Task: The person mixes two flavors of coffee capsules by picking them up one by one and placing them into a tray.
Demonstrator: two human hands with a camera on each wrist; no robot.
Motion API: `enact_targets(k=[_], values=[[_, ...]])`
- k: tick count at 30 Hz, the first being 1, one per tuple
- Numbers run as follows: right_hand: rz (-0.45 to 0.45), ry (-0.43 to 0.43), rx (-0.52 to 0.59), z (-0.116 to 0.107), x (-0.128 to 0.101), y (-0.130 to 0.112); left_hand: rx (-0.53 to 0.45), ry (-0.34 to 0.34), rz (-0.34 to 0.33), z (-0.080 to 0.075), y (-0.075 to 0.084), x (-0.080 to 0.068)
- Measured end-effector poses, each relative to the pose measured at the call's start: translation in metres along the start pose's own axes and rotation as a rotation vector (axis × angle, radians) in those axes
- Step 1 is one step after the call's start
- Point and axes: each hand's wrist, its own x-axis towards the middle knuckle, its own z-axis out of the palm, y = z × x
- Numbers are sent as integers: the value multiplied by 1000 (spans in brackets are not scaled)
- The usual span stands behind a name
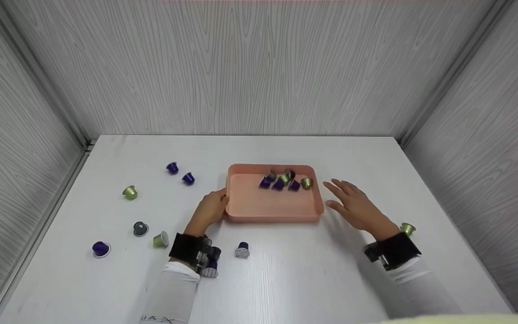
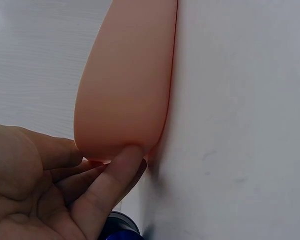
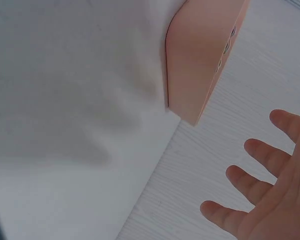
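The person wore a white long-sleeved top, with small dark lettering on the left sleeve (image 1: 169,297). A broad black band (image 1: 186,246) wrapped the left wrist and carried a dark metal camera mount; a matching black band (image 1: 393,250) circled the right wrist.

From my seat, the left hand (image 1: 209,210) is covering the pink tray's (image 1: 272,204) near-left corner, so I can't tell how its fingertips are lying there. A purple capsule (image 1: 209,270) at the wrist's 6 o'clock is hiding half under the wrist camera (image 1: 203,257). The capsules in the tray (image 1: 285,180) are bunching too small to count. The right wrist is partly covering a green capsule (image 1: 407,228).
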Motion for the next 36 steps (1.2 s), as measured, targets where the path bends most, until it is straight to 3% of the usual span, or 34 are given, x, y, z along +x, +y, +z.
enact_targets(k=[7, 18, 36], values=[[106, 10, 36, -7, -23, 18, 15, 7, 1, 0, 1, 0], [268, -67, 109, -10, -52, 37, -1, 12, 4, 1, -1, 0], [308, -227, 44, -16, -98, 33, 8, -2, -13, 2, -1, 1]])
